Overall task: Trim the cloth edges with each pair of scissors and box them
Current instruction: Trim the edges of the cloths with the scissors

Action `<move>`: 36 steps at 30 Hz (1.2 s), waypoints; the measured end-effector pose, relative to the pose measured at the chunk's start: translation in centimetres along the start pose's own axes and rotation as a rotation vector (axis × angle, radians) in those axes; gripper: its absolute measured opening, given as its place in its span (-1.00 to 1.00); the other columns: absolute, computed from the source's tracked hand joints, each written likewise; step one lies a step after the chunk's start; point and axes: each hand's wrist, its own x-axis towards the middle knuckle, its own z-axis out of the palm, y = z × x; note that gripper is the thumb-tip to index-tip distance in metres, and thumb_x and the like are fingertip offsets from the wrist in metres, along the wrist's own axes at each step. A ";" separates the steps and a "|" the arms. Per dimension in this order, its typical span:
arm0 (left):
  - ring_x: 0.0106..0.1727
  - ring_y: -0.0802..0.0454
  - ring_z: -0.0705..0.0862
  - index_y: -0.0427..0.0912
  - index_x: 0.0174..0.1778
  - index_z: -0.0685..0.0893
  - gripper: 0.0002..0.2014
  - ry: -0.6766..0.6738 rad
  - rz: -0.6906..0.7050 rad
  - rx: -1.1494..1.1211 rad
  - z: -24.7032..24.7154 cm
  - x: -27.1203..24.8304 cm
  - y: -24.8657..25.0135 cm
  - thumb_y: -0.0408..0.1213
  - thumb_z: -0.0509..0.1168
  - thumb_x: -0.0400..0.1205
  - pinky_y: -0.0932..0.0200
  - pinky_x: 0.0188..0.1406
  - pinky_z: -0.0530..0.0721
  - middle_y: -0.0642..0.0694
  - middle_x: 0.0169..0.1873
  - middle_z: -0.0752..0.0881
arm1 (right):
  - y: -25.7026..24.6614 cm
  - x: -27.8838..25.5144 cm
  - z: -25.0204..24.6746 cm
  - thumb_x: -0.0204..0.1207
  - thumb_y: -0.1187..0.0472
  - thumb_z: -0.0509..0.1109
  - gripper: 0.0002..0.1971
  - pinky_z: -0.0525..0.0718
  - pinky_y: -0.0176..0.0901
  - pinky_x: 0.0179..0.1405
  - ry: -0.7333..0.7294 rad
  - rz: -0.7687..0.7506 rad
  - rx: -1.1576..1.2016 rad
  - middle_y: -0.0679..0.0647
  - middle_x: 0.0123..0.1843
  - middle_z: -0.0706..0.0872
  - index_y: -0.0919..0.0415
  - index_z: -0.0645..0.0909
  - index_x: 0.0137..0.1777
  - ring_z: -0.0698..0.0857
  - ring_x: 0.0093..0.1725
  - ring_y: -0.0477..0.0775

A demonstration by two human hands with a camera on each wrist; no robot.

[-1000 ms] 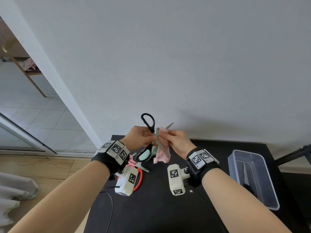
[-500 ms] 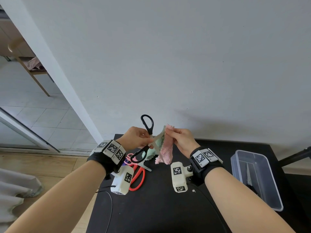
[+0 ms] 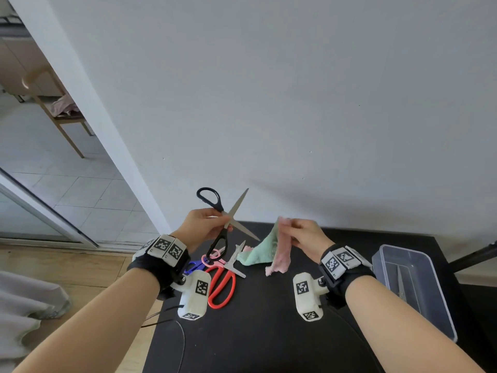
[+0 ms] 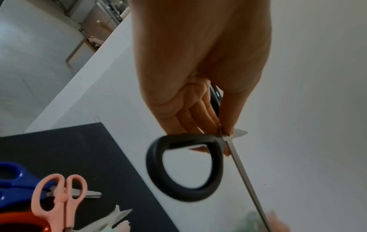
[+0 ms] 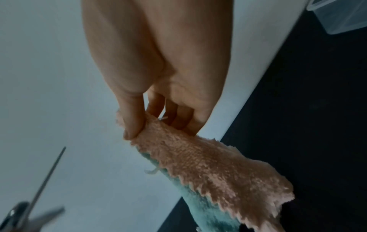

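My left hand (image 3: 207, 224) holds black-handled scissors (image 3: 219, 219) near their pivot, blades spread wide apart, above the black table's far edge. In the left wrist view my fingers (image 4: 198, 119) curl against the black handle loop (image 4: 184, 169). To the right my right hand (image 3: 301, 232) pinches the top of a pink and mint-green cloth (image 3: 271, 251), which hangs down to the table. The right wrist view shows my thumb (image 5: 131, 119) pressed on the pink fluffy cloth (image 5: 208, 160). The blades and the cloth are apart.
Red scissors (image 3: 222, 286), small pink scissors (image 3: 215, 258), blue-handled scissors (image 3: 193, 266) and a grey-bladed pair (image 3: 236, 261) lie on the black table (image 3: 255, 332) under my left hand. A clear plastic box (image 3: 411, 286) holding one pair stands at the right edge. A white wall is just behind.
My hands have drawn apart: the scissors came off the cloth and their blades swung wide open, while my right hand carried the cloth to the right.
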 end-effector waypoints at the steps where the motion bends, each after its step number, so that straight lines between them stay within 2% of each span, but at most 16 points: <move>1: -0.26 -0.02 0.72 -0.40 0.00 0.69 -0.83 0.010 0.008 -0.034 0.1 0.0 0.2 -0.36 0.38 0.59 0.32 -0.26 0.74 -0.29 -0.22 0.77 | 0.2 -0.1 0.3 0.51 0.33 0.44 -0.84 0.68 0.02 0.20 0.005 0.010 -0.044 0.27 0.09 0.73 0.35 0.66 0.06 0.72 0.12 0.18; 4: -0.31 0.01 0.75 -0.32 0.06 0.68 -0.83 0.024 0.014 -0.124 0.3 0.1 0.5 -0.40 0.39 0.57 0.29 -0.27 0.74 -0.21 -0.28 0.74 | 0.9 -0.2 0.9 0.45 0.34 0.50 -0.75 0.67 0.18 0.23 0.010 0.031 -0.190 0.30 0.13 0.73 0.34 0.64 0.12 0.71 0.14 0.24; 5: -0.31 0.00 0.75 -0.31 0.07 0.68 -0.82 0.022 0.014 -0.133 0.3 0.2 0.5 -0.41 0.41 0.56 0.29 -0.27 0.74 -0.21 -0.29 0.74 | 1.1 -0.3 1.2 0.44 0.34 0.50 -0.75 0.69 0.14 0.21 0.000 0.029 -0.246 0.28 0.11 0.74 0.33 0.65 0.11 0.72 0.12 0.22; 8: -0.30 -0.03 0.75 -0.33 0.06 0.64 -0.81 0.020 0.011 -0.137 0.8 0.0 0.6 -0.42 0.41 0.55 0.27 -0.30 0.74 -0.25 -0.27 0.75 | 1.7 -1.1 1.7 0.46 0.40 0.44 -0.79 0.69 -0.23 -0.02 -0.032 0.005 -0.381 0.14 -0.06 0.73 0.34 0.68 0.09 0.68 -0.04 0.04; 10: -0.32 -0.03 0.77 -0.35 0.07 0.61 -0.79 0.025 0.005 -0.177 1.2 -0.1 0.6 -0.45 0.41 0.55 0.23 -0.31 0.76 -0.26 -0.25 0.76 | 1.9 -1.8 1.9 0.46 0.45 0.37 -0.74 0.59 -0.49 -0.24 -0.069 -0.001 -0.452 0.02 -0.15 0.67 0.29 0.68 0.13 0.64 -0.17 -0.10; 12: -0.33 -0.03 0.78 -0.37 0.09 0.59 -0.77 0.015 0.006 -0.230 1.6 -0.1 0.7 -0.47 0.40 0.54 0.21 -0.32 0.76 -0.27 -0.23 0.76 | 1.8 -2.2 1.8 0.42 0.57 0.32 -0.64 0.57 -0.59 -0.30 -0.110 0.010 -0.434 0.04 -0.14 0.66 0.29 0.66 0.18 0.62 -0.21 -0.14; 15: -0.35 -0.03 0.78 -0.39 0.09 0.58 -0.77 -0.004 0.002 -0.270 2.2 0.1 0.8 -0.49 0.40 0.54 0.23 -0.36 0.74 -0.28 -0.22 0.75 | 1.4 -2.9 1.4 0.36 0.61 0.41 -0.61 0.67 -0.45 -0.13 -0.124 0.001 -0.314 0.13 -0.05 0.71 0.33 0.68 0.16 0.68 -0.11 -0.04; 18: -0.35 -0.02 0.79 -0.39 0.08 0.60 -0.77 -0.023 0.000 -0.288 3.1 0.3 1.1 -0.48 0.41 0.53 0.25 -0.37 0.72 -0.28 -0.22 0.75 | 1.1 -3.7 1.3 0.36 0.38 0.56 -0.71 0.69 -0.31 0.05 -0.086 -0.044 -0.224 0.10 0.03 0.80 0.26 0.74 0.10 0.75 0.09 0.01; 20: -0.33 -0.04 0.78 -0.38 0.03 0.61 -0.81 -0.058 0.006 -0.290 3.9 0.4 1.4 -0.47 0.41 0.53 0.25 -0.37 0.72 -0.29 -0.21 0.74 | 0.8 -4.1 1.6 0.36 0.21 0.60 -0.75 0.69 -0.14 0.19 -0.055 -0.061 -0.154 0.09 0.04 0.82 0.16 0.77 0.05 0.76 0.12 0.06; 22: -0.28 -0.07 0.74 -0.34 -0.08 0.63 -0.90 -0.106 0.020 -0.281 4.7 0.5 1.7 -0.46 0.40 0.54 0.24 -0.35 0.72 -0.29 -0.23 0.71 | 0.3 -4.4 2.2 0.38 0.18 0.58 -0.75 0.69 -0.05 0.24 -0.050 -0.068 -0.014 0.18 0.07 0.81 0.19 0.77 0.05 0.77 0.11 0.15; 25: -0.18 -0.12 0.71 -0.32 -0.18 0.64 -0.95 -0.160 0.042 -0.273 5.9 0.6 2.1 -0.45 0.39 0.56 0.21 -0.26 0.75 -0.29 -0.23 0.69 | -0.4 -4.8 3.1 0.48 0.29 0.48 -0.77 0.71 -0.16 0.14 -0.051 -0.109 0.148 0.26 0.07 0.79 0.32 0.72 0.11 0.77 0.02 0.10; 28: -0.18 -0.10 0.75 -0.31 -0.19 0.63 -0.94 -0.180 0.048 -0.273 6.6 0.7 2.3 -0.44 0.38 0.57 0.21 -0.23 0.74 -0.30 -0.19 0.71 | -0.8 -5.1 3.5 0.48 0.39 0.45 -0.84 0.75 -0.20 -0.02 -0.011 -0.148 0.247 0.25 -0.03 0.79 0.34 0.72 0.05 0.77 -0.11 0.09; 32: -0.18 -0.08 0.77 -0.30 -0.18 0.63 -0.94 -0.193 0.034 -0.272 7.1 0.4 2.5 -0.43 0.39 0.56 0.22 -0.23 0.75 -0.30 -0.17 0.73 | -0.6 -5.2 3.5 0.48 0.43 0.44 -0.83 0.76 -0.15 -0.03 0.024 -0.148 0.282 0.25 -0.12 0.78 0.41 0.72 0.05 0.74 -0.22 0.06; 36: -0.10 -0.17 0.79 -0.32 -0.11 0.63 -0.93 -0.203 0.012 -0.293 7.1 0.2 2.4 -0.43 0.39 0.56 0.12 -0.10 0.79 -0.38 -0.09 0.75 | -0.5 -5.4 3.4 0.48 0.42 0.44 -0.90 0.71 -0.21 -0.20 0.053 -0.142 0.277 0.22 -0.31 0.70 0.42 0.75 -0.05 0.65 -0.34 0.05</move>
